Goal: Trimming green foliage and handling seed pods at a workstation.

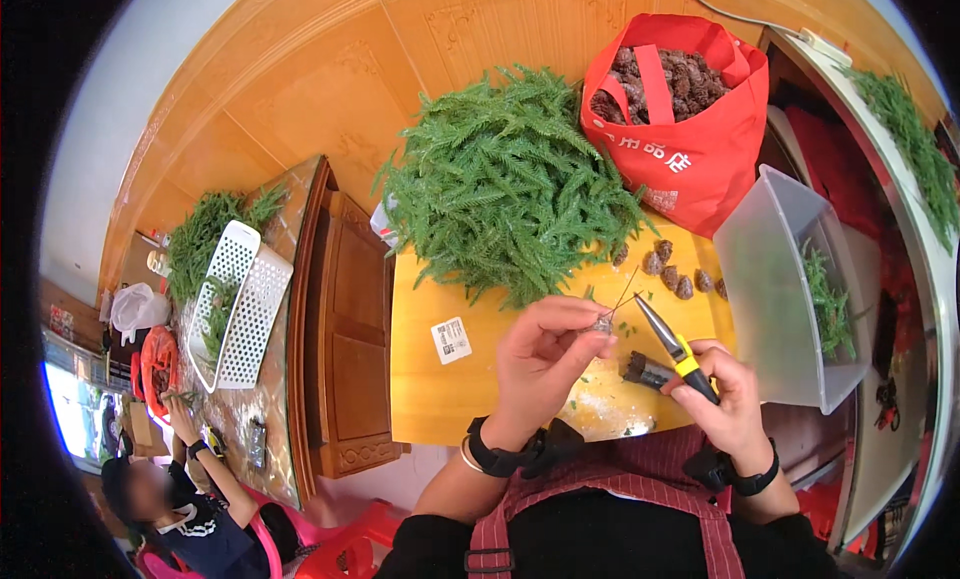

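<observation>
My left hand (548,364) pinches a small greyish piece, apparently a pinecone (603,323), between thumb and fingertips. Thin dark wire ends (626,289) stick out from it. In my right hand (728,399) are long-nose pliers (662,329) with yellow and black handles; their tips point up and left, close to the wire. A dark cylinder (648,371) lies against the right fingers; whether it is held or resting on the table cannot be made out. Several brown pinecones (684,287) with pale tips lie just beyond the pliers.
On the yellow table (425,394) sit a big heap of green fir sprigs (510,179), a white label (451,340) and pale crumbs. A red bag (680,169) of pinecones stands behind. Right is a clear plastic bin (790,289). Another person (190,509) works at left near white baskets (240,309).
</observation>
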`<state>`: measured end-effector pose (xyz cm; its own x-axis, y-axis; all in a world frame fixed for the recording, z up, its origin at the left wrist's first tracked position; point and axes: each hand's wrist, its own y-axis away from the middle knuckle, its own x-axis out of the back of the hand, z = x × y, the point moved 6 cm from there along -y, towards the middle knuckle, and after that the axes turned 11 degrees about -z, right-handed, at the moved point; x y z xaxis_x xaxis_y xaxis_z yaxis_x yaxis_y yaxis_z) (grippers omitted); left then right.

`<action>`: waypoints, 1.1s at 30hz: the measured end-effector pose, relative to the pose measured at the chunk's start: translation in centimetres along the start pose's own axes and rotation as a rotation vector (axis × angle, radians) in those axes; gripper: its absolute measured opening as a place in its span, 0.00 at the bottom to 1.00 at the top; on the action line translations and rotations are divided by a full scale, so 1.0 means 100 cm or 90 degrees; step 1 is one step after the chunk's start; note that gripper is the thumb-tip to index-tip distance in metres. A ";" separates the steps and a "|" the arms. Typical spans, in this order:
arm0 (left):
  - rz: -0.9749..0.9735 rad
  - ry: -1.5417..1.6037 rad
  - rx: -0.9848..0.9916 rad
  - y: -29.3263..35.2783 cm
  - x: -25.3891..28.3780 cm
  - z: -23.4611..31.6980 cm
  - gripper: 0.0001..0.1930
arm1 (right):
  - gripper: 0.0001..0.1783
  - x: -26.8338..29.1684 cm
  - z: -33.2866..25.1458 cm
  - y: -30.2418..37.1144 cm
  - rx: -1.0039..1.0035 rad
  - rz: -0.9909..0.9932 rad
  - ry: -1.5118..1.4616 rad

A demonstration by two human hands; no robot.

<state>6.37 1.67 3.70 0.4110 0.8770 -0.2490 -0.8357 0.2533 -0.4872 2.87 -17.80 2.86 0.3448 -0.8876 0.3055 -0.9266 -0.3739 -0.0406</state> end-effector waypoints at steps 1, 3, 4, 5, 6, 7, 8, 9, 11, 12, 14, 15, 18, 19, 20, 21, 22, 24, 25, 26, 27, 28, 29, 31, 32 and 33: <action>-0.001 -0.035 -0.027 0.000 -0.001 0.002 0.08 | 0.10 0.000 -0.002 -0.001 0.003 0.000 -0.001; -0.006 -0.083 -0.037 0.001 -0.002 0.002 0.09 | 0.12 0.001 -0.012 -0.002 0.055 0.009 0.115; -0.008 -0.129 -0.047 0.002 -0.003 0.004 0.10 | 0.12 0.000 -0.014 -0.001 0.058 0.010 0.113; -0.012 -0.130 -0.048 0.002 -0.003 0.002 0.10 | 0.12 0.001 -0.013 -0.001 0.044 0.019 0.112; -0.010 -0.147 -0.054 0.003 -0.003 0.002 0.11 | 0.13 0.002 -0.013 -0.001 0.029 0.027 0.111; -0.007 -0.164 -0.060 0.002 -0.003 0.002 0.11 | 0.13 0.004 -0.014 -0.001 0.031 0.031 0.110; -0.009 -0.164 -0.058 0.002 -0.003 0.002 0.11 | 0.13 0.004 -0.011 -0.001 0.008 0.022 0.095; -0.010 -0.173 -0.057 0.002 -0.004 0.002 0.11 | 0.12 0.003 -0.009 -0.001 -0.015 0.012 0.080; -0.015 -0.182 -0.055 0.002 -0.005 0.003 0.10 | 0.11 0.005 -0.003 -0.001 -0.041 0.008 0.048; -0.007 -0.162 -0.042 0.001 -0.005 0.002 0.10 | 0.11 0.005 0.001 -0.001 -0.066 0.002 0.017; -0.005 -0.141 -0.027 0.000 -0.007 0.003 0.09 | 0.10 0.006 0.002 -0.004 -0.066 0.029 -0.108; -0.008 -0.070 0.013 0.000 -0.009 -0.001 0.08 | 0.10 0.008 0.004 -0.005 -0.065 0.055 -0.231; -0.017 0.031 0.068 0.003 -0.015 -0.010 0.07 | 0.13 0.007 -0.010 -0.022 0.013 0.083 -0.233; -0.019 0.063 0.080 0.004 -0.017 -0.013 0.07 | 0.16 0.007 -0.018 -0.028 0.060 0.099 -0.207; -0.024 0.066 0.081 0.004 -0.019 -0.015 0.07 | 0.22 0.006 -0.018 -0.033 0.078 0.076 -0.193; -0.031 0.073 0.091 0.005 -0.020 -0.017 0.07 | 0.22 0.007 -0.018 -0.035 0.076 0.081 -0.191; -0.036 0.079 0.100 0.005 -0.021 -0.019 0.07 | 0.22 0.004 -0.017 -0.039 0.059 0.064 -0.243; -0.038 0.094 0.100 0.004 -0.023 -0.020 0.07 | 0.23 -0.002 -0.016 -0.043 0.033 0.051 -0.319; -0.039 0.109 0.099 0.004 -0.024 -0.021 0.07 | 0.23 -0.002 -0.015 -0.044 0.032 0.050 -0.319; -0.037 0.109 0.101 0.004 -0.024 -0.021 0.07 | 0.23 -0.001 -0.016 -0.044 0.047 0.051 -0.321; -0.049 0.117 0.107 0.003 -0.026 -0.022 0.07 | 0.23 -0.001 -0.017 -0.044 0.062 0.052 -0.323; -0.061 0.126 0.113 0.002 -0.027 -0.023 0.08 | 0.23 -0.001 -0.017 -0.045 0.061 0.052 -0.324; -0.059 0.126 0.114 0.003 -0.026 -0.023 0.08 | 0.23 -0.001 -0.017 -0.045 0.072 0.053 -0.334; -0.067 0.076 0.119 0.004 -0.024 -0.023 0.08 | 0.23 -0.001 -0.017 -0.046 0.083 0.055 -0.344; -0.067 0.077 0.119 0.004 -0.024 -0.023 0.08 | 0.22 0.001 -0.018 -0.046 0.086 0.049 -0.322; -0.072 0.070 0.130 0.003 -0.024 -0.024 0.08 | 0.22 0.002 -0.019 -0.046 0.090 0.043 -0.299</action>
<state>5.97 -1.35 2.11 0.5341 0.7914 -0.2974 -0.8337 0.4347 -0.3406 6.92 -15.77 4.97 0.3456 -0.9242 -0.1623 -0.9308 -0.3157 -0.1844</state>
